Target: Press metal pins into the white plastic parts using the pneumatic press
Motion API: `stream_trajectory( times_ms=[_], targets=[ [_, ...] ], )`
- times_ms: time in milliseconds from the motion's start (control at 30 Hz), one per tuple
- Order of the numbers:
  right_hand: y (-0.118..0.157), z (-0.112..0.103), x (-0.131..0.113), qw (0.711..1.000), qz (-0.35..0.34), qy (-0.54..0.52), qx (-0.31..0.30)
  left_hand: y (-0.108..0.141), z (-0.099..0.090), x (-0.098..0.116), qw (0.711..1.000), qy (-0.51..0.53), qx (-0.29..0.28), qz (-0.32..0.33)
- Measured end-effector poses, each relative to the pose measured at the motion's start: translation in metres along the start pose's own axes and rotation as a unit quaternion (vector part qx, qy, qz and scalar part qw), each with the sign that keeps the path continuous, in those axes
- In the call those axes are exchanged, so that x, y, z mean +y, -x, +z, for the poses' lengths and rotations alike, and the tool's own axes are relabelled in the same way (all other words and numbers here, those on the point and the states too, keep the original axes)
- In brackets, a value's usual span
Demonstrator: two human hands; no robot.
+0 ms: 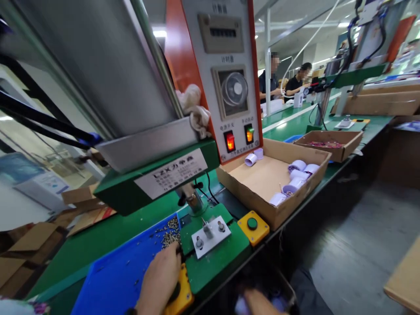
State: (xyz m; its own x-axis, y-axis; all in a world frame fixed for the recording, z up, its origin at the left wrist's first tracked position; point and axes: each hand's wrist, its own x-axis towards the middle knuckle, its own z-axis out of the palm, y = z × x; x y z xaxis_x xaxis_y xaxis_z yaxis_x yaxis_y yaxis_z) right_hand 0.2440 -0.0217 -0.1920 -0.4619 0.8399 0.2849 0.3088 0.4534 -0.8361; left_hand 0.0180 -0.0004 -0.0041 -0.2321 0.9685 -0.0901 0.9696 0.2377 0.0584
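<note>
My left hand point(161, 273) reaches over the right edge of the blue tray point(114, 271), with its fingertips at a heap of small metal parts point(170, 234). Its fingers are bent down, and whatever they hold is hidden. Low in the view, my right hand point(260, 302) is blurred beside pale lilac cylindrical parts point(243, 305) in a container below the table edge. Between the hands stands the green press base point(219, 262) with a metal plate point(211, 238) bearing upright pins. A yellow box with a green button point(252, 224) sits right of it; another yellow box point(183, 293) is partly under my left wrist.
The press head point(157, 179) and its control panel point(226, 87) rise above the base. A cardboard tray point(262, 175) holds several lilac cylinders. Behind it are a smaller box point(331, 142), another press point(354, 76) and two people point(297, 83) at work.
</note>
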Motion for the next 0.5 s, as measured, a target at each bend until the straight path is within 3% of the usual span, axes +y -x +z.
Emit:
stream_trajectory(
  times_ms=[133, 233, 500],
  targets=[
    [0.008, 0.002, 0.056, 0.992, 0.122, -0.041, -0.013, -0.002, -0.001, 0.003, 0.999, -0.037, -0.019, -0.002],
    [0.001, 0.008, 0.081, 0.984, 0.155, -0.081, -0.023, -0.002, 0.000, 0.003, 0.999, -0.044, -0.028, -0.014],
    [0.009, 0.012, 0.080, 0.973, 0.138, -0.172, -0.072, -0.007, 0.003, 0.003, 0.998, -0.055, -0.029, -0.012]
  ],
)
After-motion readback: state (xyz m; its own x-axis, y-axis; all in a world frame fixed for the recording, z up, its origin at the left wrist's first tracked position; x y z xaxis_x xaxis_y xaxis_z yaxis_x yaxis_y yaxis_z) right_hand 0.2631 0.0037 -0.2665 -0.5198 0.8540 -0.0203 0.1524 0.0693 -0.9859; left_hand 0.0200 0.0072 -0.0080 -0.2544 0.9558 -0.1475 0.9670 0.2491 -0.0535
